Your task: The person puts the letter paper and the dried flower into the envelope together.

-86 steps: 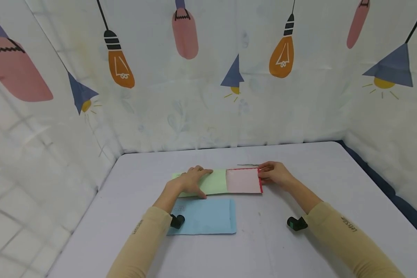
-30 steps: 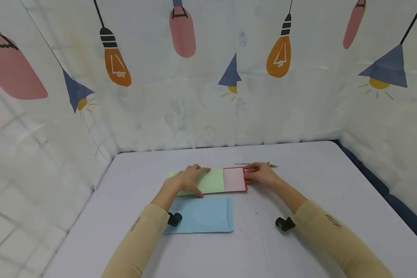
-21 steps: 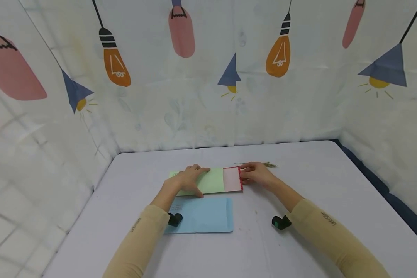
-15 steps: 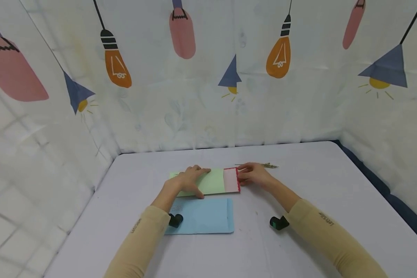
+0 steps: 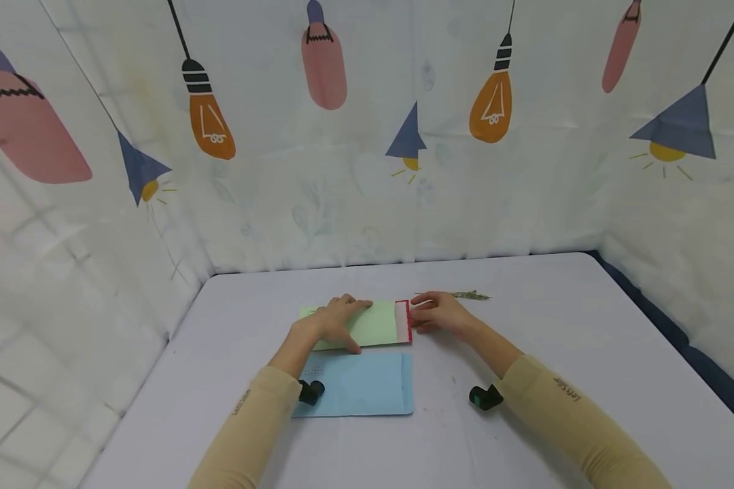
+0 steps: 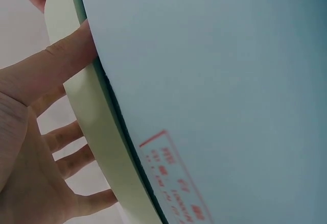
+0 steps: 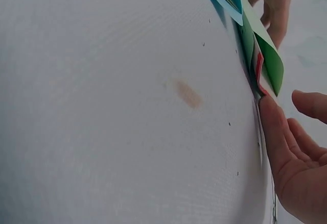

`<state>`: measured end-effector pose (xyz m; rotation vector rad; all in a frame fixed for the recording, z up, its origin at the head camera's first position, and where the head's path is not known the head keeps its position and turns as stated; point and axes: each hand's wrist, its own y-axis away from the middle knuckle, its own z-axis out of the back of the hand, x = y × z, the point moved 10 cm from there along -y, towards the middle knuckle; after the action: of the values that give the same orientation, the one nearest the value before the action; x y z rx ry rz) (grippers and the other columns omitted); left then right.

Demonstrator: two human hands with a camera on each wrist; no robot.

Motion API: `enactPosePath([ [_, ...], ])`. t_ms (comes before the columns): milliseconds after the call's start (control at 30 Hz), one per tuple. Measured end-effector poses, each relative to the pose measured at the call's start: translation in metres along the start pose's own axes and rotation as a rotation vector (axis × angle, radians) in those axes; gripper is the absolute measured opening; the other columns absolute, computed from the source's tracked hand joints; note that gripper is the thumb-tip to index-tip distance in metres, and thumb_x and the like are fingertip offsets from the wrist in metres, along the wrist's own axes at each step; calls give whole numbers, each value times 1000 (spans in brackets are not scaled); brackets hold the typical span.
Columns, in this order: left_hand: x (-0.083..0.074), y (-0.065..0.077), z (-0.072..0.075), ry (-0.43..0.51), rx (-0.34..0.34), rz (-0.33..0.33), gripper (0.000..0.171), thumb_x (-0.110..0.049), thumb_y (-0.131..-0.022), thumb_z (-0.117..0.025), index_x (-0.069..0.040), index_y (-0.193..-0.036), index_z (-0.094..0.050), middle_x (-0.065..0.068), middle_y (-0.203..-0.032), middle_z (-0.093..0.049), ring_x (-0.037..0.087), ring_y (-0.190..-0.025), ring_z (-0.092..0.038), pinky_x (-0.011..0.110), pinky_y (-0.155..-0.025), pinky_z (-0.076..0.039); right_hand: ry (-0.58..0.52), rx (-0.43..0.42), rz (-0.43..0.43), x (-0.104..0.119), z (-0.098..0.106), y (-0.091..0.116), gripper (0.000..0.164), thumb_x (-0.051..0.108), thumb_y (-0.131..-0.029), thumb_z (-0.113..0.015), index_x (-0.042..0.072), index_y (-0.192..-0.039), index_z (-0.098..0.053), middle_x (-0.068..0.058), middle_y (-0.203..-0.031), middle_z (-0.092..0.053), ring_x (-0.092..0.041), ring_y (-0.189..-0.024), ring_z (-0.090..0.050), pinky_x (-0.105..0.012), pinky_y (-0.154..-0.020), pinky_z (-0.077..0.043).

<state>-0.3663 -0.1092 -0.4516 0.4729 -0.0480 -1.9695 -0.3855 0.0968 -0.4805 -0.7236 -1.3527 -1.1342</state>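
fingers of left hand (image 5: 333, 323) lie flat on green envelope (image 5: 373, 324); right hand (image 5: 440, 314) loosely open against pink card (image 5: 402, 322).

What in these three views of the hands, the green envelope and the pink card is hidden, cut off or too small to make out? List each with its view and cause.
- Pink card: head view, mostly inside the green envelope; only a strip shows.
- Red print on the blue envelope: left wrist view, blurred and cut by the bottom edge.
- Right hand: right wrist view, cut by the frame's corner; its contact with the card is unclear.
- Left hand: head view, covers the green envelope's left part.
- Sprig: head view, too small to identify.
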Motion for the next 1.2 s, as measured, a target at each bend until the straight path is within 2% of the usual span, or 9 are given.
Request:
enactPosePath([
  [367, 1, 0, -1, -2, 8, 14, 96, -37, -77, -91, -28, -158, -40, 8, -151, -42, 31, -136, -40, 59, -106, -39, -30, 17, -19, -1, -9, -3, 41, 8, -97, -71, -3, -134, -58, -19, -119, -69, -29, -97, -72, -38, -82, -59],
  [600, 1, 0, -2, -7, 11, 11, 98, -38, -77, -92, -27, -159, -40, 8, -149, -43, 31, -135, -41, 58, -107, -38, -41, 51, 5, 3, -18, -1, 41, 7, -99, -68, -7, -136, -54, -23, -122, -68, -31, -102, -72, -39, -83, -59],
  [1000, 3, -2, -2, -29, 10, 15, 98, -39, -77, -92, -27, -159, -39, 8, -149, -43, 31, -135, -41, 58, -106, -39, -83, 97, 22, 8, -29, -2, 42, 5, -100, -67, -8, -137, -53, -25, -124, -67, -33, -106, -71, -40, -84, -59],
  [1200, 1, -2, -2, -18, 8, 6, 98, -39, -77, -91, -27, -159, -39, 7, -150, -42, 30, -135, -41, 56, -106, -39, -68, 95, 22, 7, -18, 1, 45, 4, -100, -66, -9, -139, -50, -25, -127, -65, -32, -107, -70, -40, -85, -58],
])
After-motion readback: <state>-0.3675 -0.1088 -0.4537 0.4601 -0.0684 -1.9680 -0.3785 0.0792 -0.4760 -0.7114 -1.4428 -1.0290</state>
